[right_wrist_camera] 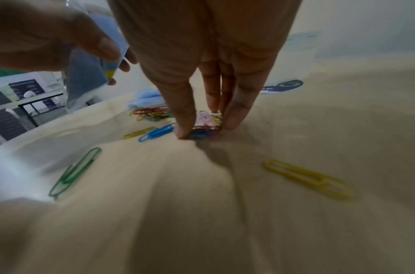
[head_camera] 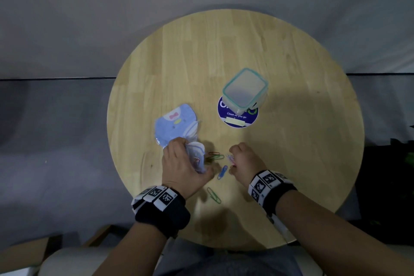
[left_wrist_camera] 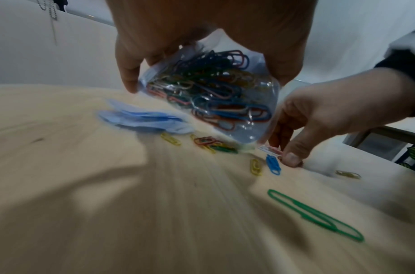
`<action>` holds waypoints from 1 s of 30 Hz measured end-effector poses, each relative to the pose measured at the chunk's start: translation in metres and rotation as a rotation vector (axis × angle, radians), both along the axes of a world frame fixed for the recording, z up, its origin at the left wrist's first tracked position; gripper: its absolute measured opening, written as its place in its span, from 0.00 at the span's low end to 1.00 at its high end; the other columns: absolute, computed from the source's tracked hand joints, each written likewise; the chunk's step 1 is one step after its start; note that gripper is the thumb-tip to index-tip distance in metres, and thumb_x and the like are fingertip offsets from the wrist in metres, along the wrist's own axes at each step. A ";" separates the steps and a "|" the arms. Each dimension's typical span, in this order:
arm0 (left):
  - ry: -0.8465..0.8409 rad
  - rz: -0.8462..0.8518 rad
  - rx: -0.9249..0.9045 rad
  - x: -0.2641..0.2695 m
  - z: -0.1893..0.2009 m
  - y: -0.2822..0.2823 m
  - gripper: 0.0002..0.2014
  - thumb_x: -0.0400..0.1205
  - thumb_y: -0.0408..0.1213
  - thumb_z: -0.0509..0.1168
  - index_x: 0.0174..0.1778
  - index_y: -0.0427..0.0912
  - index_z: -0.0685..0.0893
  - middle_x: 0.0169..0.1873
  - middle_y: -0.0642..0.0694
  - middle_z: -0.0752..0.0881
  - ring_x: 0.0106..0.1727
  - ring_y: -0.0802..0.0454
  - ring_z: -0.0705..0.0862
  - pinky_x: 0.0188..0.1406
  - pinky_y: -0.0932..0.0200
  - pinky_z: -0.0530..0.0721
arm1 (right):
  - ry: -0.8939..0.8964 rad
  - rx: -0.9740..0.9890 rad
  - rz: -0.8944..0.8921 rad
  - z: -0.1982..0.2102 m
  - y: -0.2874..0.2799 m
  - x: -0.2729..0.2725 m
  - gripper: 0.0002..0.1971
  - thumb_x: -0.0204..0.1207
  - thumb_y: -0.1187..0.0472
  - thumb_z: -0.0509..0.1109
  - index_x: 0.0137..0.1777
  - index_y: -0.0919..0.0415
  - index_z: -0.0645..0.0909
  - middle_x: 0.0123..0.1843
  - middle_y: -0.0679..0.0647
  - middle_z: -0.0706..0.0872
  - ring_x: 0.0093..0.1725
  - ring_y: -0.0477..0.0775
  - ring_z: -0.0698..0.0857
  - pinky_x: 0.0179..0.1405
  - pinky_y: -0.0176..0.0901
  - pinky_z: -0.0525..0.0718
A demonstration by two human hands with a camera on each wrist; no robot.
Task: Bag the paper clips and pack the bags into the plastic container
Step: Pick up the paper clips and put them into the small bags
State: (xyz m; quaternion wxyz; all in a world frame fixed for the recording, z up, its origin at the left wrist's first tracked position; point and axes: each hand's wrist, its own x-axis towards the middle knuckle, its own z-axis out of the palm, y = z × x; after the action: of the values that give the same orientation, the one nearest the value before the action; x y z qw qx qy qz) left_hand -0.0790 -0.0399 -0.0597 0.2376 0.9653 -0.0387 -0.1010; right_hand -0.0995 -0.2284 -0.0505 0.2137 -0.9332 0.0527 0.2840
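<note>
On the round wooden table, my left hand grips a limp, slippery bag of clips while my right hand pinches a small bunch of paper clips; light, springy, best taken edgewise.

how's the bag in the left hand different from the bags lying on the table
The bag in the left hand is held up off the table and bulges with mixed-colour paper clips. The bags lying on the table rest flat in a loose pile beside the left hand and look unfilled. The held one shows its clear side, the pile a blue cartoon print. Both seem to be the same small plastic pouches.
</note>
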 end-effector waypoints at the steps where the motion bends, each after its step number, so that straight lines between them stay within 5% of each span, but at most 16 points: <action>1: -0.013 0.005 -0.005 -0.003 0.002 0.000 0.33 0.54 0.65 0.71 0.39 0.38 0.81 0.42 0.54 0.72 0.45 0.55 0.70 0.45 0.65 0.67 | -0.021 -0.016 -0.001 -0.001 0.004 0.000 0.20 0.70 0.66 0.72 0.62 0.63 0.73 0.64 0.60 0.75 0.63 0.60 0.77 0.60 0.48 0.79; 6: -0.041 -0.031 -0.040 -0.008 0.006 -0.003 0.32 0.55 0.64 0.70 0.40 0.40 0.80 0.44 0.55 0.75 0.47 0.53 0.72 0.48 0.58 0.73 | -0.049 -0.094 0.061 -0.001 0.012 -0.006 0.10 0.72 0.71 0.66 0.54 0.65 0.78 0.57 0.61 0.81 0.58 0.61 0.79 0.58 0.47 0.77; 11: -0.108 -0.043 -0.109 -0.009 0.017 -0.013 0.40 0.53 0.64 0.74 0.52 0.39 0.76 0.45 0.51 0.73 0.47 0.48 0.75 0.47 0.55 0.76 | -0.030 -0.084 0.003 -0.002 0.012 -0.008 0.10 0.72 0.71 0.65 0.52 0.64 0.80 0.55 0.61 0.84 0.57 0.60 0.80 0.57 0.47 0.80; 16: -0.073 -0.089 -0.055 -0.007 0.015 -0.024 0.41 0.54 0.66 0.73 0.51 0.35 0.76 0.43 0.48 0.72 0.44 0.47 0.73 0.42 0.55 0.73 | 0.021 -0.053 -0.065 -0.002 0.006 -0.003 0.07 0.72 0.70 0.65 0.50 0.65 0.80 0.52 0.62 0.84 0.54 0.63 0.83 0.52 0.48 0.81; 20: -0.067 -0.093 -0.051 -0.008 0.012 -0.031 0.42 0.53 0.66 0.75 0.51 0.37 0.73 0.43 0.48 0.72 0.44 0.45 0.74 0.43 0.52 0.76 | 0.009 0.088 -0.256 0.009 -0.011 0.000 0.02 0.69 0.67 0.69 0.41 0.64 0.80 0.45 0.62 0.85 0.47 0.64 0.84 0.45 0.44 0.79; 25: -0.056 -0.104 -0.079 -0.008 0.011 -0.039 0.41 0.54 0.62 0.75 0.53 0.38 0.71 0.45 0.48 0.72 0.46 0.44 0.74 0.44 0.52 0.75 | -0.123 0.458 -0.639 0.057 -0.022 0.019 0.10 0.61 0.69 0.72 0.26 0.55 0.78 0.27 0.54 0.84 0.29 0.55 0.82 0.38 0.50 0.85; 30: -0.125 -0.118 -0.207 -0.006 0.019 -0.053 0.34 0.54 0.52 0.72 0.51 0.42 0.68 0.42 0.46 0.72 0.42 0.45 0.73 0.41 0.53 0.74 | -0.116 0.388 -0.360 0.095 -0.006 0.038 0.07 0.60 0.68 0.72 0.27 0.57 0.80 0.25 0.45 0.82 0.29 0.47 0.81 0.34 0.36 0.77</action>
State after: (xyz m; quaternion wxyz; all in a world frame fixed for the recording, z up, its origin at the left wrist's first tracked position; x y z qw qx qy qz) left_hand -0.0852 -0.0929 -0.0402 0.3270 0.9360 -0.1202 -0.0498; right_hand -0.0620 -0.2342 0.0445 0.4383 -0.8651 0.1500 0.1925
